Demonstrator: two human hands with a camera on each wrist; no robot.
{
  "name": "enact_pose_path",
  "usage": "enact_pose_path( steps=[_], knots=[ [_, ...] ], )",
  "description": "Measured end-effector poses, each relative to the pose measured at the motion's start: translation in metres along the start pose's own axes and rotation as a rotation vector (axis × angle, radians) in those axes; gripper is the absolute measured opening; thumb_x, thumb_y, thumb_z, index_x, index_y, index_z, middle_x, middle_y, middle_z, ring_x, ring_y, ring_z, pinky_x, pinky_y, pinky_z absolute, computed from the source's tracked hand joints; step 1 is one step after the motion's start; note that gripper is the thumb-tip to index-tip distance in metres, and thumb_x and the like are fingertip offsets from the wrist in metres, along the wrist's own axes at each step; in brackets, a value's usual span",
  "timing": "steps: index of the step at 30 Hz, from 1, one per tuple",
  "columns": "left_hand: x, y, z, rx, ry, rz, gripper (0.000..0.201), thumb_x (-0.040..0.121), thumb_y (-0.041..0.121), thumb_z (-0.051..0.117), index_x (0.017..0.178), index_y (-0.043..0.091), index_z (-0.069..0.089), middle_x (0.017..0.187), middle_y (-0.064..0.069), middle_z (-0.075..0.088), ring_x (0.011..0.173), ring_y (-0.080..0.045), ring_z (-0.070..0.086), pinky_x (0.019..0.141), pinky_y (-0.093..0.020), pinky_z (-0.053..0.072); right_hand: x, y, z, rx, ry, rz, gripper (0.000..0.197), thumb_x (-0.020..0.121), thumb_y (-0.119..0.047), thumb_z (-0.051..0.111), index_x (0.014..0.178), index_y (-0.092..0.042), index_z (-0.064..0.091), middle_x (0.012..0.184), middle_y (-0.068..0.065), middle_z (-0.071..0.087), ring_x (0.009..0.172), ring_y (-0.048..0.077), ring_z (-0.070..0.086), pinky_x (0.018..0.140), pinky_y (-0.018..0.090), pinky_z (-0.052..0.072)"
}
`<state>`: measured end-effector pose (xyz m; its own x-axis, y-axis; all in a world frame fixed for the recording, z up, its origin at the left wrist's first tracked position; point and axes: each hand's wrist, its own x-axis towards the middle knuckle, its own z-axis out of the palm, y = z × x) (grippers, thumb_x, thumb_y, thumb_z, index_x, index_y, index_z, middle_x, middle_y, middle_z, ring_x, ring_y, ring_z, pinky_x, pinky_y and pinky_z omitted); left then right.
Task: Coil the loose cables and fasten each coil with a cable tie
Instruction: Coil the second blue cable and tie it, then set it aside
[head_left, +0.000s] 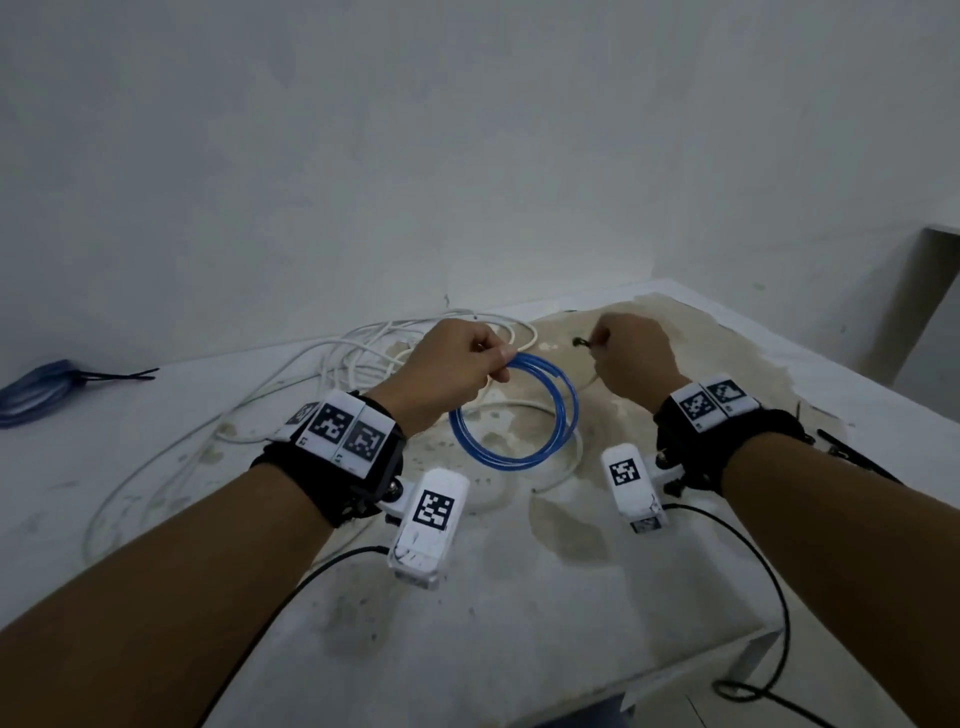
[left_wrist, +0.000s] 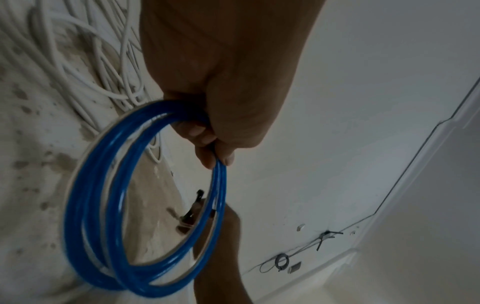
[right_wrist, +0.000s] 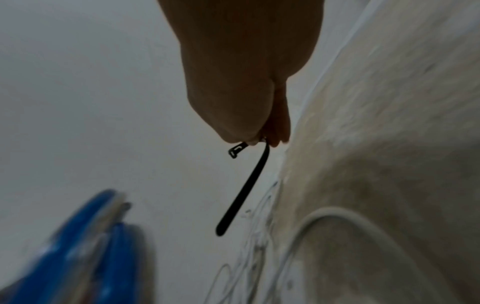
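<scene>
Nearest, at 6 o'clock off the hands: black-and-white square marker tags on both wrist rigs, just coded patterns, nothing readable, no brand or lettering anywhere. Then the blue cable coil (head_left: 519, 415), hanging over the stained table (head_left: 519, 597), pinched at its top, about 11 o'clock on the ring, by left hand (head_left: 457, 371) thumb and fingertips curled round the bundled turns. Looks light, smooth, springy, probably wanting to fan open, so best kept gripped right where the loops stack. At 3 o'clock from it, right hand (head_left: 631, 358) clenched on a black cable tie (right_wrist: 242, 189), near its head, tail dangling; thin, bendy, easy to fumble. Farther, 12 o'clock: loose white cables (head_left: 363, 358), floppy, tangled. Far out at 9 o'clock: tied blue coil (head_left: 39, 389).
</scene>
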<state>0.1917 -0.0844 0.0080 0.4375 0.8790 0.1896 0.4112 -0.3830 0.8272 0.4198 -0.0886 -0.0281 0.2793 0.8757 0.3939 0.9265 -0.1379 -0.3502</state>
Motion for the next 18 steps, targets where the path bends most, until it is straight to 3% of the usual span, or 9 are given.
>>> enact_pose_path(
  steps=[3,6,12,18],
  knots=[
    [-0.006,-0.006,-0.015,-0.045,0.01,0.015,0.019,0.097,0.02,0.059,0.083,0.01,0.069,0.074,-0.003,0.07,0.048,-0.002,0.046,0.05,-0.022,0.037,0.01,-0.052,-0.005,0.217,0.118,-0.157,0.007,0.09,-0.011,0.062,0.09,-0.01,0.068,0.087,0.009,0.072,0.083,0.029,0.064,0.071,0.032,0.047],
    [-0.012,-0.013,-0.033,-0.082,0.077,0.009,0.021,0.097,0.019,0.059,0.079,0.013,0.068,0.073,-0.004,0.071,0.047,-0.001,0.047,0.051,-0.022,0.037,0.009,-0.097,0.001,0.428,0.027,-0.267,0.007,0.086,-0.012,0.068,0.081,-0.017,0.065,0.079,0.0,0.07,0.075,0.021,0.066,0.073,0.034,0.052],
    [-0.031,-0.03,-0.077,-0.005,0.226,0.016,0.019,0.097,0.02,0.059,0.083,0.011,0.068,0.073,0.0,0.071,0.049,0.004,0.053,0.056,-0.018,0.036,-0.005,-0.146,0.008,1.214,-0.401,-0.062,0.02,0.088,0.006,0.063,0.075,-0.008,0.057,0.07,0.012,0.06,0.062,0.022,0.061,0.057,0.03,0.054],
    [-0.037,-0.044,-0.105,0.17,0.409,0.019,0.02,0.096,0.023,0.06,0.084,0.011,0.071,0.074,0.005,0.073,0.062,-0.003,0.059,0.063,-0.022,0.041,-0.007,-0.192,0.019,1.3,-0.548,-0.031,0.018,0.096,0.001,0.054,0.08,0.0,0.062,0.076,0.019,0.064,0.064,0.023,0.063,0.061,0.031,0.057]
  ],
)
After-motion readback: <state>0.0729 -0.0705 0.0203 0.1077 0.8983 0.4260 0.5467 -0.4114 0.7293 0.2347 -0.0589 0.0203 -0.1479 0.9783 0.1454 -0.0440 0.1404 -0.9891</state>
